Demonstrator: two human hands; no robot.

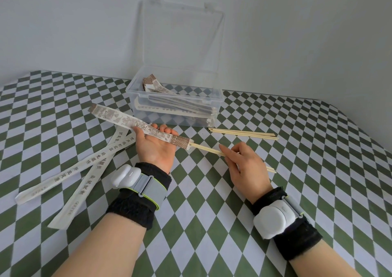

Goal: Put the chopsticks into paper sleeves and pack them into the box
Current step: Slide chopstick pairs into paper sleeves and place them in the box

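My left hand (pixel 156 147) holds a printed paper sleeve (pixel 118 118) across its palm, thumb and fingers curled round it, the brown open end pointing right. My right hand (pixel 244 166) pinches a pair of bamboo chopsticks (pixel 209 149) whose tips sit just inside that open end. A clear plastic box (pixel 176 100) with its lid raised stands behind, holding several sleeved pairs. Several loose chopsticks (pixel 244 133) lie to the right of the box front. Three empty sleeves (pixel 89 164) lie on the cloth at the left.
The table carries a green and white checked cloth (pixel 318 170) and meets a plain grey wall behind the box. White sensor units are strapped over black bands on both wrists.
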